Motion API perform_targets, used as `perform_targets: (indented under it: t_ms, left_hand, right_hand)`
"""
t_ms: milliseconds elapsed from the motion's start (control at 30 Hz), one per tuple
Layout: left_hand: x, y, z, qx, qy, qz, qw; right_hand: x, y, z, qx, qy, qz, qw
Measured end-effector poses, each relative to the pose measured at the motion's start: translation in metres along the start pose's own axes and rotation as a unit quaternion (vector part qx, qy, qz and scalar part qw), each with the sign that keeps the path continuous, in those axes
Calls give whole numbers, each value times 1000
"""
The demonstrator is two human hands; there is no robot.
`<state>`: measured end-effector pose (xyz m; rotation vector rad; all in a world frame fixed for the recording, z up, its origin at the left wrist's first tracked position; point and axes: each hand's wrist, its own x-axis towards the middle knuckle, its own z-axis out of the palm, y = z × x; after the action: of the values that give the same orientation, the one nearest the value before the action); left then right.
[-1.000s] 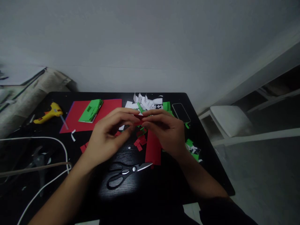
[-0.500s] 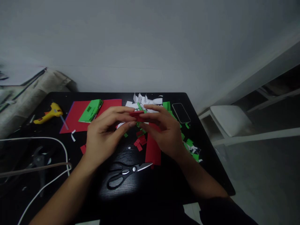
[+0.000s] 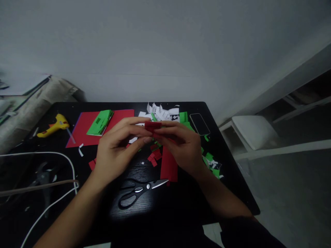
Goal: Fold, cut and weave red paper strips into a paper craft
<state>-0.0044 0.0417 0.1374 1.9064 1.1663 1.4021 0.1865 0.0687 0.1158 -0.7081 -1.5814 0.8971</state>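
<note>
Above the middle of the black table, a small folded piece of red paper (image 3: 152, 125) is pinched between my two hands. My left hand (image 3: 113, 146) grips its left end between thumb and fingers. At its right end, my right hand (image 3: 184, 144) closes on it in the same way. A long red paper strip (image 3: 169, 163) lies below my right hand. Small red paper scraps (image 3: 154, 158) are scattered beneath the gap between my hands. Nearer to me rest black-handled scissors (image 3: 141, 190), their blades slightly apart and pointing right.
A yellow glue gun (image 3: 55, 126) lies at the left. Beside it, a folded green paper bundle (image 3: 100, 122) sits on red sheets (image 3: 121, 114). White paper scraps (image 3: 165, 113) and a phone (image 3: 200, 124) are at the back. A white cable (image 3: 66, 156) loops at the left.
The folded red paper has tilted up between my fingers, so more of its face shows. My right fingers have lowered and drawn closer together around it.
</note>
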Motion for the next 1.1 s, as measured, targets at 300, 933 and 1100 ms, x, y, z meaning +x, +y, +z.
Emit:
perform_targets:
  t_ms: [300,933,1100]
  left_hand:
    - [-2,-6,1,13,-1,-25,1000]
    - [-5,-5,12,-34,62,-54,996]
    - [-7,-2,21,-116,106,-118,980]
  right_hand:
    - [-1,-4,0,-33,29,-26,999]
    - [-4,-10,9,54,66,39,996]
    - [-6,-12,14,152,93,140,974]
